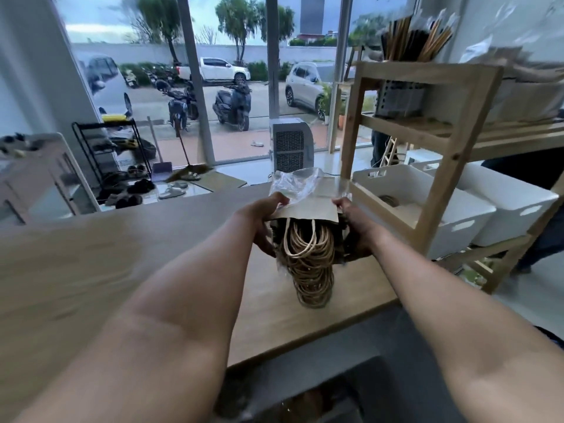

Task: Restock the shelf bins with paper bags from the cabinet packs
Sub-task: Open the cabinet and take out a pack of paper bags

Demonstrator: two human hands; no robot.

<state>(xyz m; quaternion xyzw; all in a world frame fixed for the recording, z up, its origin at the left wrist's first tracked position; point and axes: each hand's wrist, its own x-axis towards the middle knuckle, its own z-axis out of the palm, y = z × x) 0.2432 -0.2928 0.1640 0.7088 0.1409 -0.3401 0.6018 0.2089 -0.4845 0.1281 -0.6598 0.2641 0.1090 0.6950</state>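
Wooden counter [122,254]; both hands, left hand [262,221], right hand [355,222], clamped around plastic-wrapped bag pack [308,239].

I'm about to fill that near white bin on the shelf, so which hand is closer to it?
Right. The right hand grips the bag pack's side just beside the white bin; the left hand holds the far side.

The kraft-brown paper bags [308,206] I hold have tan twisted-cord handles [309,254] and a clear plastic wrap [293,181]. Under them, a light oak-grain counter [122,254]. At two o'clock, white bins [427,196] in a pale pine shelf [451,154].
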